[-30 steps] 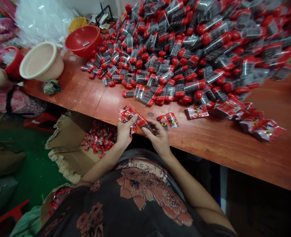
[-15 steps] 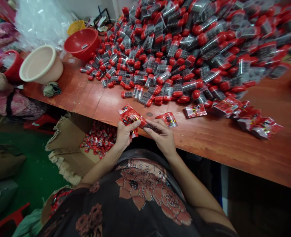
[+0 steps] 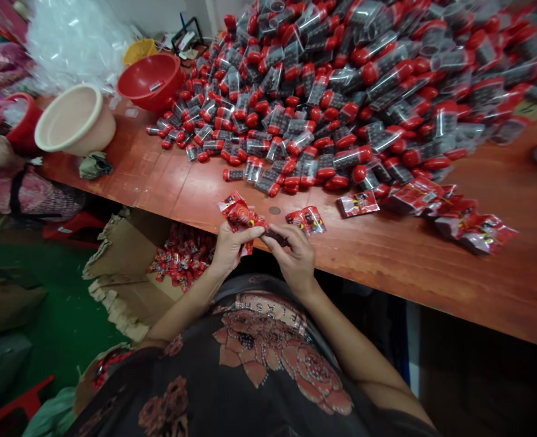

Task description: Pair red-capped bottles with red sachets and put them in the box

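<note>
- Left hand (image 3: 228, 247) clenches a red foil packet (image 3: 239, 213) at the front edge of the wooden table (image 3: 387, 258).
- Right hand (image 3: 293, 258) pinches a dark tube (image 3: 277, 238) against that packet.
- Change: the tube now sits closer in against the packet, with the hands nearer together.

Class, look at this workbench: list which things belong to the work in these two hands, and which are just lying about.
Part of the work: left hand, right hand, red foil packet, dark item, loose packets, red-capped clear tubes.

Just lying about: beige basin, red bowl, crumpled cloth.
</note>
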A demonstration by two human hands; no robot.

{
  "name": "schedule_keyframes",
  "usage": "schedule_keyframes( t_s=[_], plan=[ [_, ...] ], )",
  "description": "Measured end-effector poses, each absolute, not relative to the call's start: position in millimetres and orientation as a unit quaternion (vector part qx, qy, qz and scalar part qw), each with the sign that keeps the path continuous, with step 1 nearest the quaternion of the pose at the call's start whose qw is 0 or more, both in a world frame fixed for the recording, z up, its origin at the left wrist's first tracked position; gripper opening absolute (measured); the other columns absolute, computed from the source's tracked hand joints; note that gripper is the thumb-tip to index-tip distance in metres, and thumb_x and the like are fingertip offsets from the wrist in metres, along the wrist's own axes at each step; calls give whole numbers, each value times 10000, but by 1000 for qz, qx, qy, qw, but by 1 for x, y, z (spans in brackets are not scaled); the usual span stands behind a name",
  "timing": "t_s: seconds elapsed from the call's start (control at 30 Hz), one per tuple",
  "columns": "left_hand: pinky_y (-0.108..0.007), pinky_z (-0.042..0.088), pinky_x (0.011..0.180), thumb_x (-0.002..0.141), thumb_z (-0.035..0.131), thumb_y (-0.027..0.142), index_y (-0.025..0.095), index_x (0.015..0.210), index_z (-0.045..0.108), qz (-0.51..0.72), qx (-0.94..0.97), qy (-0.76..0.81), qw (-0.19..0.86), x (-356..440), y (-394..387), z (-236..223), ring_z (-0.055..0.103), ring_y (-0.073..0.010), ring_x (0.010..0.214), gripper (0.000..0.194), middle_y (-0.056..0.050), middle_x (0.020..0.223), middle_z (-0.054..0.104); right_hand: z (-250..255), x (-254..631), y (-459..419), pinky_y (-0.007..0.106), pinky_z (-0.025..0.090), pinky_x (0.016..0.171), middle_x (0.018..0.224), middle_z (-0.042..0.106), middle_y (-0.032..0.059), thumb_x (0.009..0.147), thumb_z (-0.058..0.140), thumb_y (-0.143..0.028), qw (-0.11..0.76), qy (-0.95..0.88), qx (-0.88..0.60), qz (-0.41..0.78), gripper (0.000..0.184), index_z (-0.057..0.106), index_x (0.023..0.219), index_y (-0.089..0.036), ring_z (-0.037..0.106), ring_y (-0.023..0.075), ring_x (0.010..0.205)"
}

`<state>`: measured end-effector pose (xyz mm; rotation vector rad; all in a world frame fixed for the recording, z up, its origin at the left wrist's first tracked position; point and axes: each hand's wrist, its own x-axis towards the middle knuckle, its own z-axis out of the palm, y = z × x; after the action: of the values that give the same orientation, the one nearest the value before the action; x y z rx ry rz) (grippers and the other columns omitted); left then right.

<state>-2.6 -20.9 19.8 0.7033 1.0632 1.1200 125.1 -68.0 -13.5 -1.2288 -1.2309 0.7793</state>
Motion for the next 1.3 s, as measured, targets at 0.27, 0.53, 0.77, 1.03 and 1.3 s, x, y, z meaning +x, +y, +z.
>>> schedule_keyframes(
  t_s=[0.27,0.53,0.77,1.03,1.3],
  plan=[
    [-251,515,690,497,866,161,187,916,668,491,311,466,667,0,-21,20,657,-128,671,464,8,766,710,-10,120,-69,369,556,780,946,685,14,825,693,-241,608,-483,-519,359,200,693,1015,-304,655,179,864],
    [-230,499,667,525,861,202,167,727,630,503,286,474,663,5,-24,5,620,-102,636,309,16,722,677,-20,115,-73,332,548,738,942,676,19,806,711,-262,619,-442,-551,343,199,603,973,-256,655,167,828],
    [-266,528,732,501,850,131,187,986,630,481,317,440,689,-7,-19,9,672,-138,708,535,16,790,704,-9,122,-73,302,528,667,887,687,5,828,689,-242,590,-516,-539,309,132,594,920,-238,645,148,766],
    [-186,441,506,516,854,171,163,866,674,464,326,472,675,-5,-23,9,634,-112,615,394,5,740,691,-11,117,-68,296,552,703,856,673,-17,773,728,-272,621,-385,-527,435,205,570,903,-244,650,137,762],
    [-181,332,415,528,864,247,149,715,670,503,288,515,631,11,-26,3,473,-44,447,287,34,618,632,-22,117,-62,346,578,842,1083,640,31,772,688,-246,622,-339,-479,519,427,503,1152,-305,654,162,924]
  ],
)
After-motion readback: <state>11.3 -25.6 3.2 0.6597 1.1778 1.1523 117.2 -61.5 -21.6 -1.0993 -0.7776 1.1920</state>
